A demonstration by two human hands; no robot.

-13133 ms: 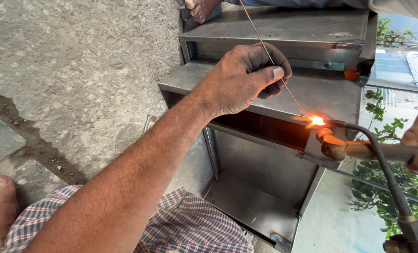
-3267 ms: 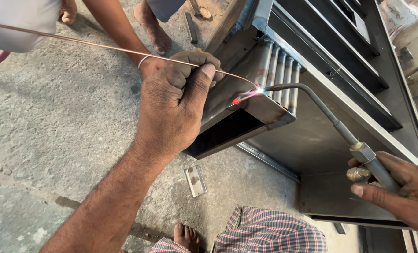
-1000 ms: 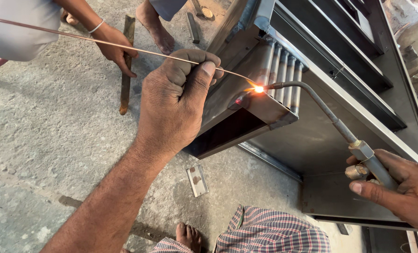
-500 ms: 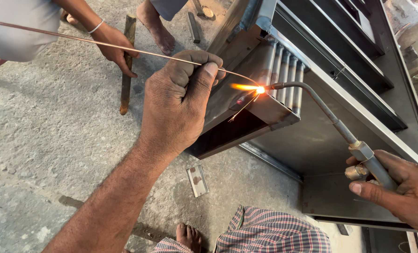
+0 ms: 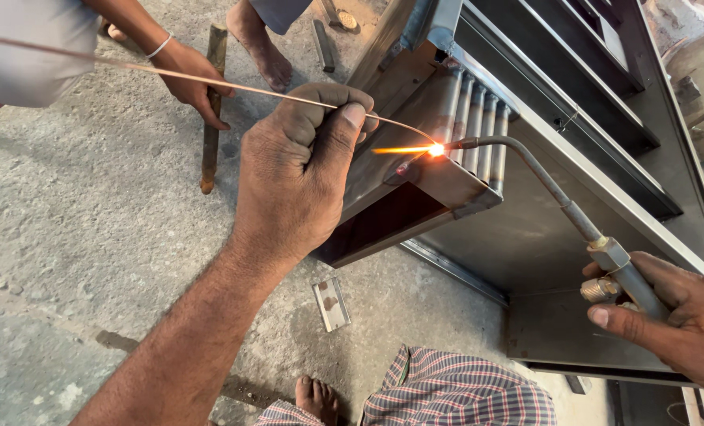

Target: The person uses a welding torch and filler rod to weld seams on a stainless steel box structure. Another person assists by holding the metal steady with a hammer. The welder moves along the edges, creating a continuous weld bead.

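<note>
Two hands are working a brazing joint. The left hand (image 5: 293, 177) is pinching the filler rod (image 5: 233, 84), its tip meeting the flame (image 5: 435, 149) on the steel cabinet (image 5: 415, 177) at 1 o'clock. The right hand (image 5: 675, 315), at 4 o'clock, is gripping the torch (image 5: 557, 197). Judged step: feeding filler; the next move calls for steady heat along the seam.
</note>
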